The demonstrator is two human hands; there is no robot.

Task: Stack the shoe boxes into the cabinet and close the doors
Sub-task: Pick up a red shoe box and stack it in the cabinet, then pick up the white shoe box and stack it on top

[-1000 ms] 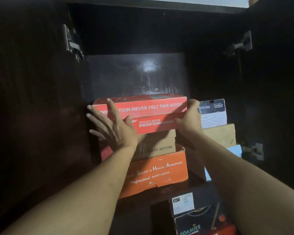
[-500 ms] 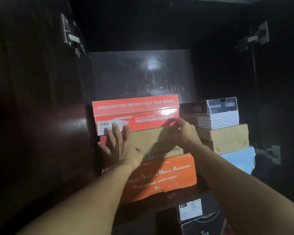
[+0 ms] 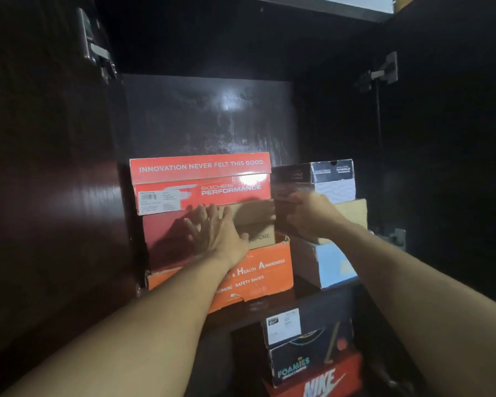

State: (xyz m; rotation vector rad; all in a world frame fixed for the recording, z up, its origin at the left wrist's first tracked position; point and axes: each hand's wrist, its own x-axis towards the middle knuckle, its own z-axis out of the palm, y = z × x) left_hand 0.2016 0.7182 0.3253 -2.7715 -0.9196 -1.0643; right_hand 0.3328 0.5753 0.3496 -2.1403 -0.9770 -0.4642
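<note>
**Fingers steady shoe boxes on the cabinet shelf**

Left hand (image 3: 216, 233) fingers (image 3: 202, 216) lie spread flat on the left stack's middle box (image 3: 166, 239). Right hand (image 3: 307, 214) curls round the tan box (image 3: 352, 210) in the right stack. Boxes shelved; both doors remain open.

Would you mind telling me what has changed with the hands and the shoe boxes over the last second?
Both hands came down off the red Skechers box. The left hand now lies flat against the tan box beneath it, and the right hand sits at that box's right end, beside the right-hand stack. The red box looks pushed further in and squarer. The orange safety-shoe box and the open doors stayed as they were.
</note>
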